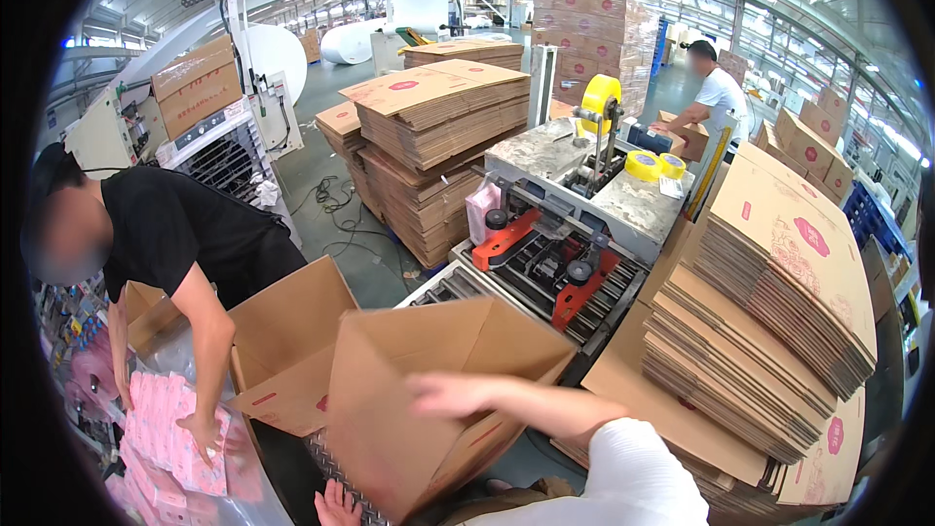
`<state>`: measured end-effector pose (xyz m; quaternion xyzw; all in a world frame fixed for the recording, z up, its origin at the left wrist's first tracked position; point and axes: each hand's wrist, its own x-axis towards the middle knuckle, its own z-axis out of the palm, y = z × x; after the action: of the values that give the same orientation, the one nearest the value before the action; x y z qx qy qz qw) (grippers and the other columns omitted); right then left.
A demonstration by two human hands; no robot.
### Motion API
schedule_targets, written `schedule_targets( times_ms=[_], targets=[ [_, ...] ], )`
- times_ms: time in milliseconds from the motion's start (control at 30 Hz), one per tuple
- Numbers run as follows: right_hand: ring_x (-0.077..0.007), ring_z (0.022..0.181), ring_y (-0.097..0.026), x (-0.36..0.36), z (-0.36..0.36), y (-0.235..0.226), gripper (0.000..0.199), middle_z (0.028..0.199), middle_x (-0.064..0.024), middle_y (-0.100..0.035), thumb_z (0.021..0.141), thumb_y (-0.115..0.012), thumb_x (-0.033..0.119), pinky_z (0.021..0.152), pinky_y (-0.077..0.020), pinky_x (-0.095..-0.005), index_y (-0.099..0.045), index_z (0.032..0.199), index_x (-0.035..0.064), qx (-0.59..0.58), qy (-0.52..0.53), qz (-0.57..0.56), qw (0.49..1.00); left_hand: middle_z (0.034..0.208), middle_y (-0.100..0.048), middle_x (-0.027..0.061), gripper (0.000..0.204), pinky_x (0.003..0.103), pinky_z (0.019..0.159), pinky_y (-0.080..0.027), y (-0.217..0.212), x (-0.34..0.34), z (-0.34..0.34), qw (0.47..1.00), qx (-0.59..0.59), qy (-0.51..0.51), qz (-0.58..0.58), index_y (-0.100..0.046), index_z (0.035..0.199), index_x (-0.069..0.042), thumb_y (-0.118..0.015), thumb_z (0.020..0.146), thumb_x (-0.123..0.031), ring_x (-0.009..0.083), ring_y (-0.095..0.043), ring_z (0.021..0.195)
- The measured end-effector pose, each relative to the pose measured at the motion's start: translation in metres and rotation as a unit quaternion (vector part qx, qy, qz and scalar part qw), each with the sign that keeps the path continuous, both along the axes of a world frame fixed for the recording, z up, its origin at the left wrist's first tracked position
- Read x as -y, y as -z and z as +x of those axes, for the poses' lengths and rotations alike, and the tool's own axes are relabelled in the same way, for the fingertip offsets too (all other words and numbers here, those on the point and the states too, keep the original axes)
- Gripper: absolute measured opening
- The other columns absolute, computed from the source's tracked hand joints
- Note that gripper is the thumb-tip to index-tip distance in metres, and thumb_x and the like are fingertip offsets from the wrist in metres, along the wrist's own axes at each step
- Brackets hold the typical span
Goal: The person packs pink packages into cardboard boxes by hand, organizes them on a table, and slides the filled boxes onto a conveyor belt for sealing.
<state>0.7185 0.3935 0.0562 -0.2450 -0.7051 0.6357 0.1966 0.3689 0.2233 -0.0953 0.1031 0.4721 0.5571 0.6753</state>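
An open cardboard carton (380, 419) stands tilted in front of me, its flaps raised. My right hand (450, 395) reaches across the carton's opening with fingers stretched out, blurred by motion, holding nothing I can see. Low in the picture, my left hand (337, 505) is open, fingers up, beside the carton's lower edge and a strip of metal tread plate (336, 472). Just left of this carton sits a second open carton (292, 341). A co-worker in black (195, 205) has both hands on a row of pink soft packs (166, 419) at the left.
A carton-taping machine (555, 253) with rollers and yellow tape rolls (643, 166) stands ahead. Flattened cartons are piled at the right (750, 341) and beyond the rollers (429, 117). Cables (341, 205) lie on the floor. Another person (716, 88) handles a box behind the machine.
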Motion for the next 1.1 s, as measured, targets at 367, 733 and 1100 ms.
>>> schedule_targets(
  times_ms=[367, 733, 1100],
  targets=[
    [-0.0324, 0.127, -0.032, 0.024, 0.014, 0.043, 0.082, 0.138, -0.016, -0.034, 0.072, -0.068, 0.042, 0.094, -0.0344, -0.0524, -0.03, 0.135, 0.0039, 0.459, 0.332, 0.39, 0.726, 0.117, -0.057, 0.0198, 0.046, 0.036, 0.086, -0.046, -0.004, 0.05, -0.032, 0.87, -0.462, 0.156, -0.067, -0.047, 0.128, -0.001, -0.05, 0.089, -0.026, 0.0311, -0.055, 0.106],
    [-0.0376, 0.086, -0.063, -0.012, 0.06, 0.104, 0.033, 0.092, -0.0195, -0.065, 0.083, -0.047, 0.023, 0.074, -0.0507, -0.0488, -0.055, 0.114, 0.0137, 0.523, 0.295, 0.184, 0.778, 0.105, -0.063, 0.0143, 0.036, 0.033, 0.084, -0.046, -0.007, 0.06, -0.006, 0.912, -0.398, 0.092, -0.038, -0.055, 0.118, -0.001, -0.051, 0.083, -0.009, 0.0243, -0.059, 0.098],
    [-0.0197, 0.086, -0.064, -0.035, 0.108, 0.187, 0.03, 0.096, -0.0114, -0.068, 0.082, -0.053, 0.006, 0.073, -0.0486, -0.0309, -0.062, 0.11, 0.0007, 0.286, 0.338, -0.002, 0.897, 0.125, -0.053, 0.0192, 0.064, 0.043, 0.091, -0.047, 0.099, 0.106, -0.05, 0.904, -0.261, -0.023, -0.337, -0.043, 0.13, 0.001, -0.06, 0.085, -0.04, 0.0325, -0.055, 0.11]
  ],
)
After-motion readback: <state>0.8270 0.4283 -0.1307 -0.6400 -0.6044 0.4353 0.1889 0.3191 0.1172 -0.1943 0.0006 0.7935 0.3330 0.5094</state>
